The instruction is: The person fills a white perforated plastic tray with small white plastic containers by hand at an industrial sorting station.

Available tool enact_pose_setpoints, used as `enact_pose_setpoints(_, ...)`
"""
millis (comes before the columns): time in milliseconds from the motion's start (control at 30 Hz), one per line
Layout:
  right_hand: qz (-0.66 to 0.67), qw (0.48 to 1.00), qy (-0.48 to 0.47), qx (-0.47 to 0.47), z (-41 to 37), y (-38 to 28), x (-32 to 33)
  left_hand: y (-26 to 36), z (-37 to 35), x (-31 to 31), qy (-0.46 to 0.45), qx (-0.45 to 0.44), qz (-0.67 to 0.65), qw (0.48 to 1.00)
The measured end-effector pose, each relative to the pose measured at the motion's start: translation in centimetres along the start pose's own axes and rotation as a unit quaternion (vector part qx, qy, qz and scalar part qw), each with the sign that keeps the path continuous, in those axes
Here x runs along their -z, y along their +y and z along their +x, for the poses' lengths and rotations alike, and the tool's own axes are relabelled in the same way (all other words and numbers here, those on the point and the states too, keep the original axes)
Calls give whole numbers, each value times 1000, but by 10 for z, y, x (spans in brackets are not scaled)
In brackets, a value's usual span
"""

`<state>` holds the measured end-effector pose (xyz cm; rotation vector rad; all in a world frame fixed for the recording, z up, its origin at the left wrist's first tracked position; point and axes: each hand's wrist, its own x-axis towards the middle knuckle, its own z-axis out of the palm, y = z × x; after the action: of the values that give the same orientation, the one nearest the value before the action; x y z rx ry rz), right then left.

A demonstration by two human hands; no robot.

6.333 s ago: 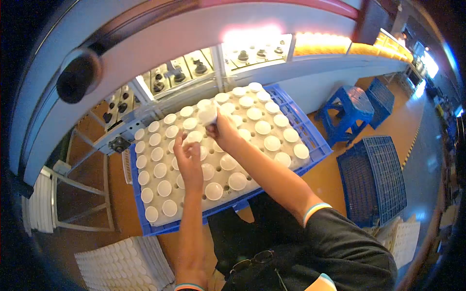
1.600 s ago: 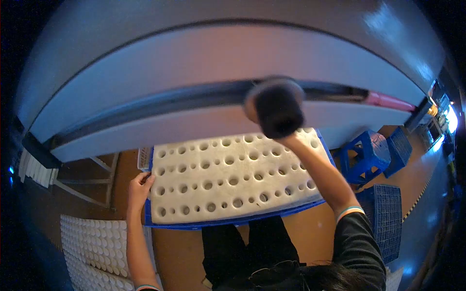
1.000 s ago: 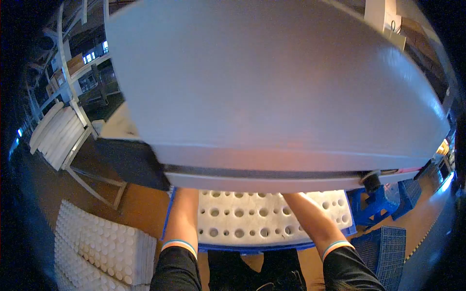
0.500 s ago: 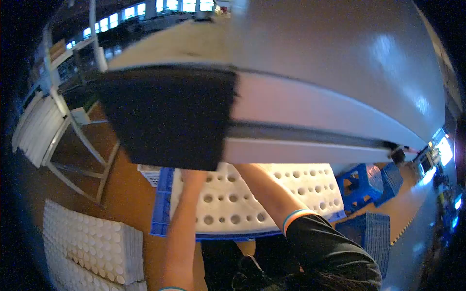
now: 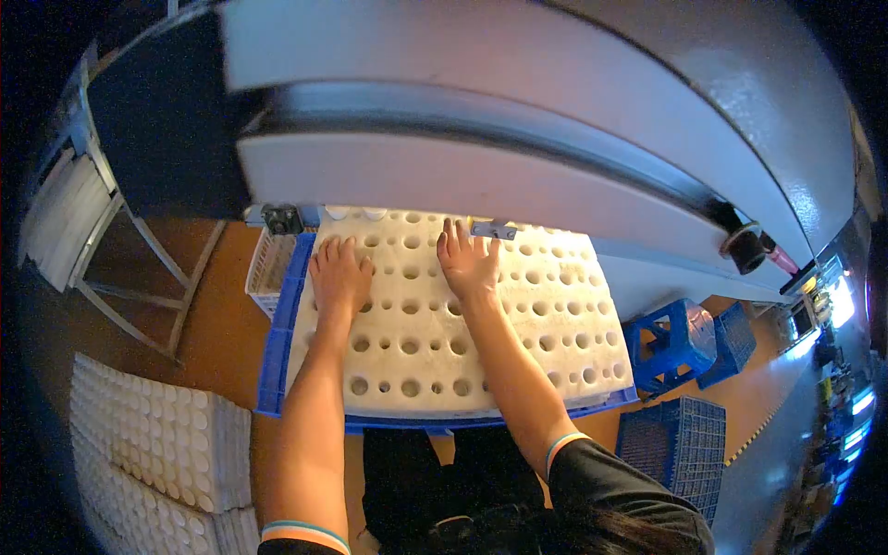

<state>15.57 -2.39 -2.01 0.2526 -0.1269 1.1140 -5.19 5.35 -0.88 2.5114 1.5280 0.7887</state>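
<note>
A white foam board (image 5: 425,365) full of round holes lies over a blue crate (image 5: 277,365), whose rim shows around it. On the board's left part rests my left hand (image 5: 340,276), palm down with the fingers apart. Further right, my right hand (image 5: 470,264) lies on the same board, fingers spread and pointing away from me. A small metal bracket (image 5: 493,229) on the machine edge sits close to my right fingertips. Neither hand holds anything. The far end of the board passes under the machine.
A large pale machine housing (image 5: 518,120) overhangs the board. On the left are a white basket (image 5: 268,264), stacked white boards (image 5: 171,435) and a metal-framed rack (image 5: 129,314). To the right stand a blue stool (image 5: 680,338) and blue crates (image 5: 689,453).
My view has tilted down, so more of the board and both hands now show below the machine edge. Earlier, the machine hid both hands.
</note>
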Motion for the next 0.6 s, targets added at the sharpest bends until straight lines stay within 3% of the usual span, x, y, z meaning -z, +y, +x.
enact_pose_setpoints(33, -50, 996, 70, -5, -1, 3, -12, 1, 0, 1, -11, 3, 2, 1000)
enact_pose_setpoints(133, -94, 990, 98, 20, 4, 11, 2, 3, 2, 0, -23, 15, 10, 1000)
enact_pose_setpoints(167, -363, 925, 50, 99, 18, 1, 40, 4, 1, 1, -24, 16, 10, 1000)
enact_pose_setpoints(267, -274, 947, 163, 29, 6, 14, -3, 3, -2, 3, -17, 12, 14, 1000)
enact_pose_setpoints(333, -504, 843, 166, 85, -6, 30, -19, 2, -1, 1, 5, -6, 27, 1000)
enact_pose_setpoints(467, -638, 751, 167, 15, -4, 30, -34, 1, -2, -3, 7, 13, 31, 999)
enact_pose_setpoints(533, -589, 781, 207, -7, 21, 29, -31, 0, -3, -4, 4, -1, 29, 1000)
enact_pose_setpoints(600, -434, 882, 122, -137, 52, 19, -4, 3, -3, -3, -14, 17, 40, 999)
